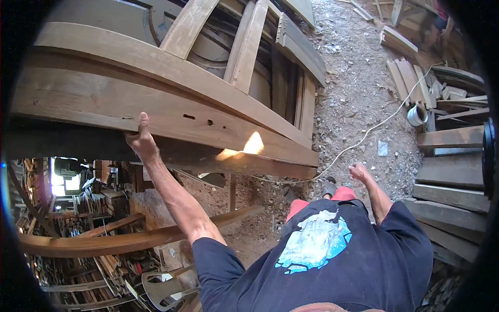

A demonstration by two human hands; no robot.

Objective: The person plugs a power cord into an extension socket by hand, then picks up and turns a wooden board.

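A long wooden beam with small slots cut in it lies across the left half. My left hand grips its near edge, thumb on the top face and fingers hidden underneath. A patch of sunlight falls on the beam to the right of this hand. My right hand hangs over the gravel beyond the beam's right end, fingers curled in, and I see nothing in it.
Beyond the beam, a wooden frame with slats rests on other panels. A pale cable crosses the gravel ground. Stacked timber and a white bucket stand at right. A curved beam lies lower left. Another person is far right.
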